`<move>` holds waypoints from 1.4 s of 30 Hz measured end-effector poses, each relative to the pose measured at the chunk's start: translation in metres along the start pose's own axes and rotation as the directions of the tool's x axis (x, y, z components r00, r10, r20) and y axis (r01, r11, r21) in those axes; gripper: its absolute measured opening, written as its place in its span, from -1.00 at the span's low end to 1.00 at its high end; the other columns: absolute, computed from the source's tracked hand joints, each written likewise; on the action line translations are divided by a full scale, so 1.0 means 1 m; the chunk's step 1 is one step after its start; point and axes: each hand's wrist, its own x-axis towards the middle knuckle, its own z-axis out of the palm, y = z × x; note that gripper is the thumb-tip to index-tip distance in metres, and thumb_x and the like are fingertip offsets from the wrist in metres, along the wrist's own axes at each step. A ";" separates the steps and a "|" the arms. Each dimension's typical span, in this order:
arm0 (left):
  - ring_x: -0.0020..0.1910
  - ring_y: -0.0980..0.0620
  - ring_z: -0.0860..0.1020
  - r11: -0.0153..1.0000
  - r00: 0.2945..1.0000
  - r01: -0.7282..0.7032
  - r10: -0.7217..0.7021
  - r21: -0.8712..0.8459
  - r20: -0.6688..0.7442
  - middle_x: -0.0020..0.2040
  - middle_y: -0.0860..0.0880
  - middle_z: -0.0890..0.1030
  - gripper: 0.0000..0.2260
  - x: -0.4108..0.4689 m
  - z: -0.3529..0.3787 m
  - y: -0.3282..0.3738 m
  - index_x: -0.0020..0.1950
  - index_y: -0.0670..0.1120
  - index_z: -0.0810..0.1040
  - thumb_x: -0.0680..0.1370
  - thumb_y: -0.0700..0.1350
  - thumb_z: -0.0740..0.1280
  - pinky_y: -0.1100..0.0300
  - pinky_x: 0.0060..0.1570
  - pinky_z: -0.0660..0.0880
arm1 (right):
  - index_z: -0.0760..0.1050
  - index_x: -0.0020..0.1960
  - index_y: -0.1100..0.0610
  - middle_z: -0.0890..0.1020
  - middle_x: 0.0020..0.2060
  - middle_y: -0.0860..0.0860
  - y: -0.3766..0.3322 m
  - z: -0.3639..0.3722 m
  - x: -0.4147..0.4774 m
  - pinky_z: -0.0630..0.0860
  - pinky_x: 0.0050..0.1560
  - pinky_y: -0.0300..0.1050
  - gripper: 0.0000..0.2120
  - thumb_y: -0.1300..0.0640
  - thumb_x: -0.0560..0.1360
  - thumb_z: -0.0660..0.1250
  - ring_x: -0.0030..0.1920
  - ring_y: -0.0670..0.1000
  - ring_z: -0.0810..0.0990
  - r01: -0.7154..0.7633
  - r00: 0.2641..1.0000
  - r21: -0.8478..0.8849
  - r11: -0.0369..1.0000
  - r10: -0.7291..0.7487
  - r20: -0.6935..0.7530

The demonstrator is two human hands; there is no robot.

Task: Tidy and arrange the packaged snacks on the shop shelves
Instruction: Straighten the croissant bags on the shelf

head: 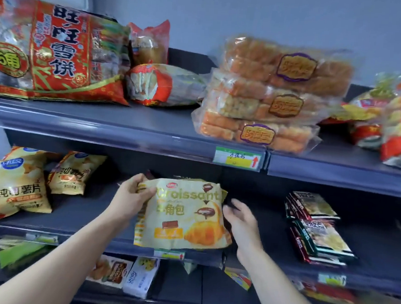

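2 hands on croissant bag [183, 217], middle shelf [83, 215]
Left hand [130, 194] pinches its top corner; right hand [239, 222], fingers relaxed, touches its right edge

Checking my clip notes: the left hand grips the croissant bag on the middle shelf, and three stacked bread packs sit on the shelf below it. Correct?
No: the head view shows the bread packs on the upper shelf, above it. The left hand does grip the croissant bag.

Both hands on the croissant bag [183, 214], middle shelf [90, 215].
Left hand [132, 194] grips its top-left corner; right hand [239, 220] touches its right edge.
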 end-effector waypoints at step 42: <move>0.00 0.08 0.62 0.994 0.687 -0.087 0.106 -0.064 0.719 0.11 0.03 0.61 -0.53 -0.143 0.510 0.088 0.29 0.01 0.43 0.43 -0.10 0.50 0.17 -0.09 0.56 | 0.49 -0.19 0.09 0.58 -0.15 0.02 -0.086 -0.470 -0.120 0.43 -0.26 -0.30 -0.83 0.31 0.51 0.34 -0.13 -0.03 0.53 0.200 0.576 -0.233 0.952 -0.306 -0.758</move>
